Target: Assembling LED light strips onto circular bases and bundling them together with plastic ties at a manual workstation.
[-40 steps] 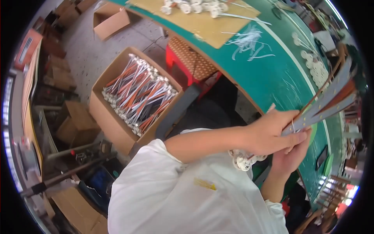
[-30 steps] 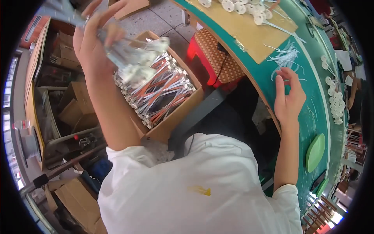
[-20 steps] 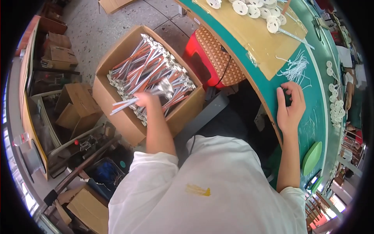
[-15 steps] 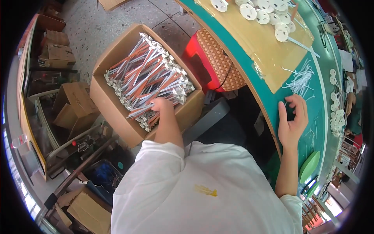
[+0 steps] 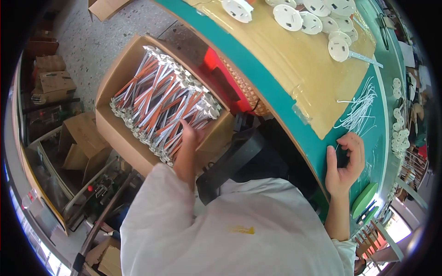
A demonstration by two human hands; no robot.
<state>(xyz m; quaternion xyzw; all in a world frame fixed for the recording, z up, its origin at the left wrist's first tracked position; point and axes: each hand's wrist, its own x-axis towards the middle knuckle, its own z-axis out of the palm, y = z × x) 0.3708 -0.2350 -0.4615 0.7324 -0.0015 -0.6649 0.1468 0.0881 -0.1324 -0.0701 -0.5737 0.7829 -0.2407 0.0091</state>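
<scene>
My left hand [image 5: 189,135] is over the near right side of a cardboard box [image 5: 131,154]. Its thumb is apart from the blurred fingers, and nothing shows in its grip. Bundles of white and orange-brown strips [image 5: 159,94] with pale clip-like ends fill the box. My right hand [image 5: 346,164] rests low over the green table [image 5: 313,147], thumb and forefinger curled toward each other. A short thin white tie shows between their tips. Just beyond lies a loose pile of thin white ties [image 5: 361,109].
White round discs [image 5: 287,17] lie on a brown cardboard sheet [image 5: 317,103] at the table's far side. A green oval object [image 5: 365,200] is right of my wrist. A red stool [image 5: 223,78] stands between box and table. More cartons [image 5: 85,138] are at left.
My left hand has drawn back from the strips, its thumb now apart from the fingers. The view has shifted; my right hand keeps its curled pose beside the ties.
</scene>
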